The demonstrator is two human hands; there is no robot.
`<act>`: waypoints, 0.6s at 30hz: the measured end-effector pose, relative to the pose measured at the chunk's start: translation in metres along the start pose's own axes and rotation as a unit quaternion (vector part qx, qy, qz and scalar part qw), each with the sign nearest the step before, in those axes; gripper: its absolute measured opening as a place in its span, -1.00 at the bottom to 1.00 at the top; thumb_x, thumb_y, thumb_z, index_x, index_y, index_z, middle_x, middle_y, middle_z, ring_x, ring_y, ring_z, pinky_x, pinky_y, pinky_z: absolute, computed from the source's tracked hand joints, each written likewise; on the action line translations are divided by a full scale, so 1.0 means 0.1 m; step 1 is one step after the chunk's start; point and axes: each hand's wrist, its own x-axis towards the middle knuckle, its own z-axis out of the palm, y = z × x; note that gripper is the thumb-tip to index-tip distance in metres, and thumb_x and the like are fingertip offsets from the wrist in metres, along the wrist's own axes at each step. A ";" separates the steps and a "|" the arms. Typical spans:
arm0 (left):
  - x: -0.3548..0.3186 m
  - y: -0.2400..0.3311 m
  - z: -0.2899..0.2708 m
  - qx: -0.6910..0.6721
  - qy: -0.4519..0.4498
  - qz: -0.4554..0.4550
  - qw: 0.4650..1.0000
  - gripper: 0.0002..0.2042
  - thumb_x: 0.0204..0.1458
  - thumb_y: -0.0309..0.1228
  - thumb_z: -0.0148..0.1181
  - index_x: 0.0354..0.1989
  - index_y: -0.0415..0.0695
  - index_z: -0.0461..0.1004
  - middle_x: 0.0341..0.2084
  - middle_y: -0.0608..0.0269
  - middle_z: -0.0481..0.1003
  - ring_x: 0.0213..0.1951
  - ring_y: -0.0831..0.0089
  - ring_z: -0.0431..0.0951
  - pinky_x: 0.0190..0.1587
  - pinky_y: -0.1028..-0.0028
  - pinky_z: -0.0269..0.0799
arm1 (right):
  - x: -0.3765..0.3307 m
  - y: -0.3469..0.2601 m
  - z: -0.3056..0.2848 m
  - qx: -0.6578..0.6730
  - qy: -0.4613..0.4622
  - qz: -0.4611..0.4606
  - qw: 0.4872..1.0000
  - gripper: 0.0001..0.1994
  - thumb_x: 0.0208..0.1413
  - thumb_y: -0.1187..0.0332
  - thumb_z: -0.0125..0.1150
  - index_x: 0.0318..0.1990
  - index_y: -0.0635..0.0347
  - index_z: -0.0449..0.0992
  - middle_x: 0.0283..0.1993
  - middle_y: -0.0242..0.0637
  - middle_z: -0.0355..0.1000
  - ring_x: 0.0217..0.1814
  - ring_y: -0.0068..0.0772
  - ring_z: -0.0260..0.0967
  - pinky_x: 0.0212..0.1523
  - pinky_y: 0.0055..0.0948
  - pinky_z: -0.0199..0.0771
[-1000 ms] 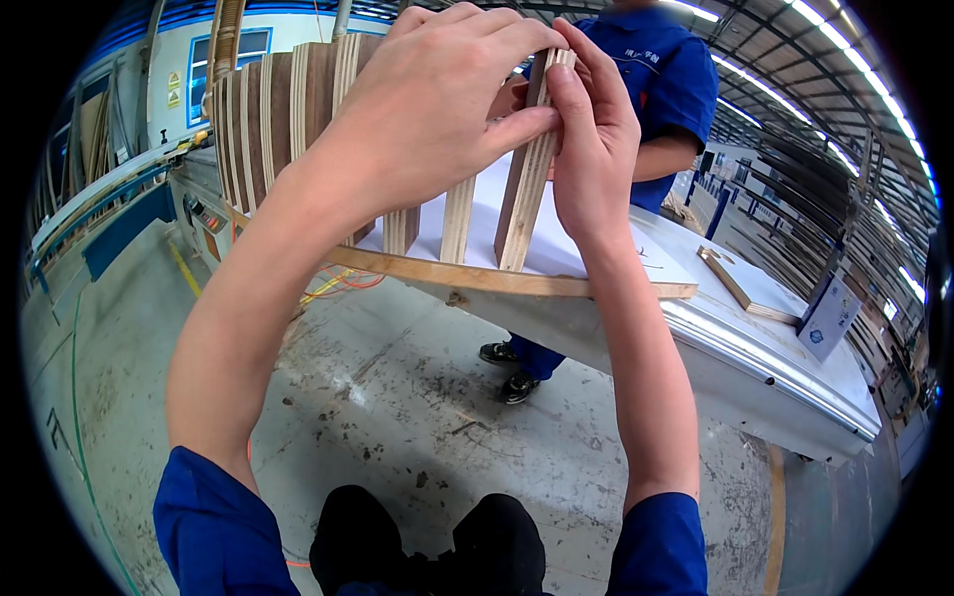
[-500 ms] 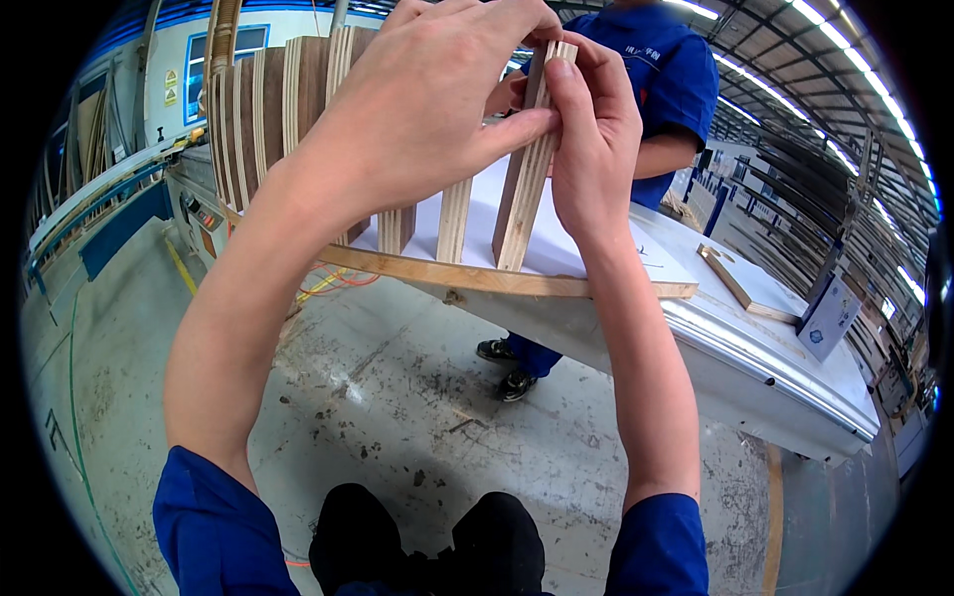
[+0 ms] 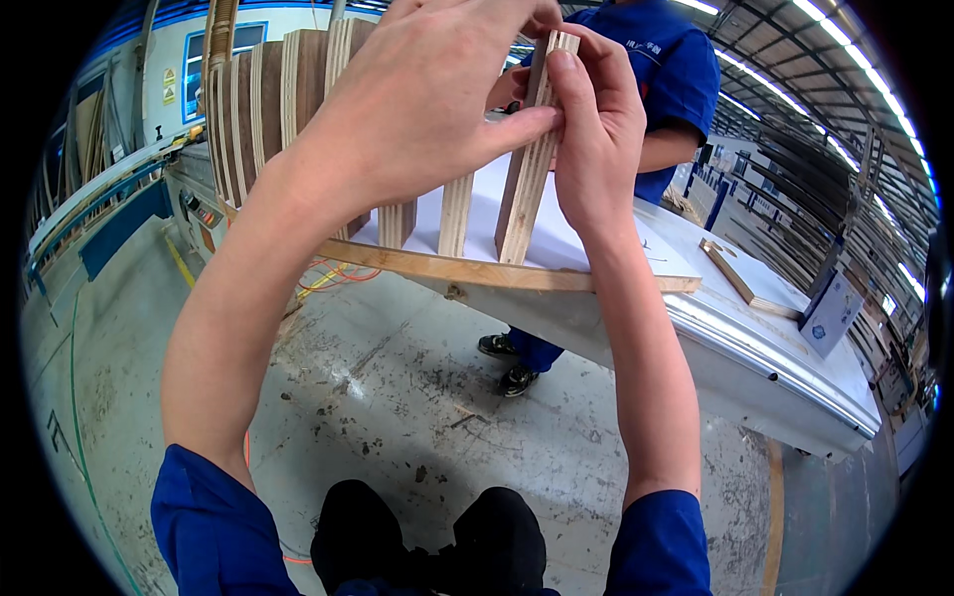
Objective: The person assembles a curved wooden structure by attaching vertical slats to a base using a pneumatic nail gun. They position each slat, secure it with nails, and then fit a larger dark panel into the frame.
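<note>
A plywood board (image 3: 528,189) with a brown face and pale layered edges stands upright near the front edge of a white-topped panel (image 3: 571,233), leaning slightly to the right at its top. My right hand (image 3: 603,129) grips its upper end, thumb pressed on the near edge and fingers curled behind. From the left, my left hand (image 3: 422,104) reaches round the same upper end, its thumb against the board; its fingertips are partly hidden. Left of it another plywood board (image 3: 455,214) stands on edge, mostly behind my left hand.
Several upright plywood boards (image 3: 268,99) stand in a row at the left. A person in blue (image 3: 668,74) stands across the table. On the right of the table (image 3: 775,348) lie a wooden-edged panel (image 3: 730,273) and a small white box (image 3: 833,316). An orange hose (image 3: 348,278) lies on the floor.
Both hands stay on the upper end of the plywood board, with barely any shift. The view has moved very slightly; the board keeps its place on the panel.
</note>
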 end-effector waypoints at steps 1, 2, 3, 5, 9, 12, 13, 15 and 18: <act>0.00 -0.08 0.05 -0.038 -0.004 -0.021 0.999 -0.51 -0.01 -0.27 0.40 0.04 -0.20 0.37 -0.18 0.02 0.51 -0.04 0.12 0.51 0.10 0.21 0.29 | 0.00 0.00 0.01 -0.008 -0.001 -0.005 1.000 -0.74 0.41 0.32 0.07 0.13 0.24 0.45 -0.03 -0.35 0.48 -0.13 -0.63 0.49 -0.11 -0.59 0.54; -0.01 -0.10 0.06 -0.043 0.008 -0.016 0.999 -0.50 -0.02 -0.27 0.41 0.04 -0.21 0.37 -0.16 0.02 0.51 -0.02 0.12 0.50 0.12 0.21 0.29 | 0.01 -0.01 0.02 -0.015 -0.003 -0.011 1.000 -0.74 0.41 0.33 0.07 0.13 0.24 0.45 -0.03 -0.34 0.48 -0.13 -0.61 0.50 -0.11 -0.58 0.54; -0.01 -0.13 0.08 -0.050 0.020 -0.009 0.998 -0.49 -0.03 -0.28 0.42 0.04 -0.21 0.37 -0.14 0.01 0.51 0.00 0.11 0.49 0.14 0.22 0.28 | 0.00 -0.02 0.02 -0.005 -0.001 -0.001 1.000 -0.74 0.41 0.33 0.07 0.13 0.24 0.44 -0.03 -0.34 0.49 -0.13 -0.60 0.51 -0.11 -0.58 0.55; -0.02 -0.14 0.09 0.001 0.081 0.046 0.996 -0.50 -0.06 -0.31 0.44 0.05 -0.20 0.40 -0.11 0.05 0.53 0.03 0.14 0.48 0.13 0.25 0.29 | -0.02 -0.03 0.03 0.016 0.001 0.018 1.000 -0.74 0.41 0.33 0.08 0.14 0.23 0.44 -0.05 -0.33 0.49 -0.12 -0.57 0.52 -0.11 -0.57 0.55; -0.23 -0.07 0.17 0.022 0.175 0.037 0.984 -0.65 -0.11 -0.57 0.44 -0.10 -0.18 0.54 -0.26 0.19 0.57 -0.24 0.35 0.55 -0.24 0.43 0.41 | 0.03 0.01 0.00 0.031 -0.005 0.007 0.999 -0.76 0.36 0.39 0.14 0.10 0.27 0.41 0.00 -0.34 0.40 -0.23 -0.66 0.42 -0.31 -0.59 0.56; -0.64 0.29 0.37 -0.063 0.152 -0.101 0.981 -0.80 -0.07 -0.61 0.42 -0.24 -0.20 0.62 -0.56 0.22 0.56 -0.60 0.49 0.54 -0.54 0.54 0.41 | 0.02 0.07 -0.05 0.011 0.001 -0.012 1.000 -0.78 0.35 0.41 0.14 0.07 0.29 0.43 -0.02 -0.37 0.44 -0.27 -0.76 0.32 -0.24 -0.64 0.41; -0.73 0.37 0.45 -0.070 0.142 -0.152 0.976 -0.83 -0.05 -0.61 0.41 -0.25 -0.23 0.63 -0.65 0.25 0.54 -0.68 0.51 0.51 -0.60 0.56 0.38 | 0.00 0.10 -0.02 0.009 0.001 -0.013 1.000 -0.78 0.35 0.41 0.13 0.07 0.29 0.43 -0.03 -0.37 0.44 -0.27 -0.76 0.32 -0.23 -0.64 0.41; -0.81 0.42 0.59 -0.133 0.121 -0.241 0.954 -0.85 0.00 -0.63 0.38 -0.23 -0.30 0.63 -0.67 0.29 0.54 -0.64 0.64 0.49 -0.56 0.62 0.38 | -0.04 0.08 0.02 0.031 0.001 -0.001 1.000 -0.78 0.36 0.41 0.12 0.08 0.29 0.42 -0.06 -0.38 0.43 -0.25 -0.75 0.32 -0.22 -0.65 0.40; -0.79 0.50 0.72 -0.163 0.112 -0.296 0.935 -0.87 0.04 -0.61 0.38 -0.25 -0.37 0.63 -0.68 0.25 0.57 -0.62 0.68 0.52 -0.54 0.65 0.41 | -0.23 -0.04 0.13 0.084 -0.003 0.035 0.996 -0.77 0.37 0.42 0.11 0.10 0.28 0.40 -0.10 -0.40 0.42 -0.23 -0.74 0.32 -0.21 -0.65 0.38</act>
